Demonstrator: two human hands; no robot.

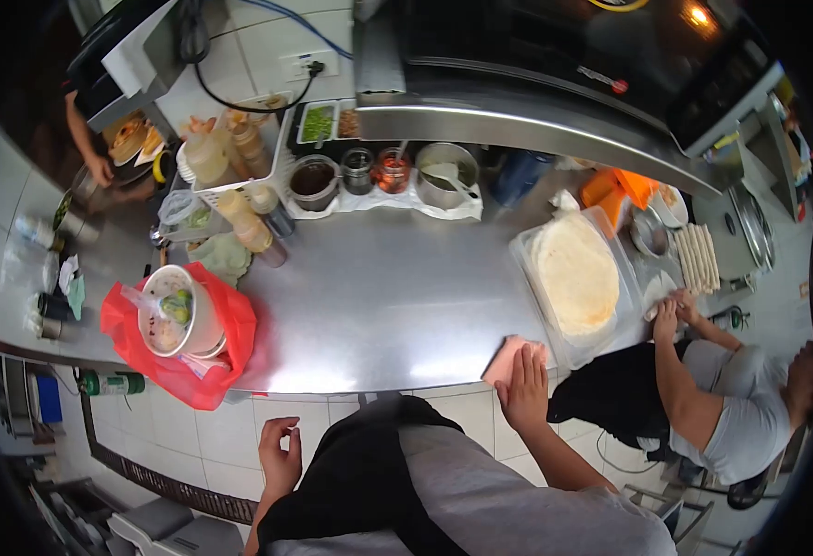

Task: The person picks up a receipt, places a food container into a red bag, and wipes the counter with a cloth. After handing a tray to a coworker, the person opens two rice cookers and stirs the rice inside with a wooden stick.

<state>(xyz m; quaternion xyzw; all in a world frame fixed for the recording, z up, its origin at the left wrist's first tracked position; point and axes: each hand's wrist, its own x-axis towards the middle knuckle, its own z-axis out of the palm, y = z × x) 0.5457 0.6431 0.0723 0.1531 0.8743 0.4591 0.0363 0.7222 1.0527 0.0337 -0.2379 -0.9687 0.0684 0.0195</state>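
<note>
The right hand (pixel 523 394) presses a pink cloth (pixel 508 360) to the near edge of the steel bench (pixel 379 287), its grip flat with fingers extended, while the left hand (pixel 280 454) hangs off the bench, fingers loosely curled and apart.

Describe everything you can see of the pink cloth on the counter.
The pink cloth looks like soft fabric, folded or bunched into a small pad. It lies at the front edge of the steel counter, close to the clear tub of flatbreads. The right hand rests on it, hiding part of it; whether it is wet, I cannot tell.
</note>
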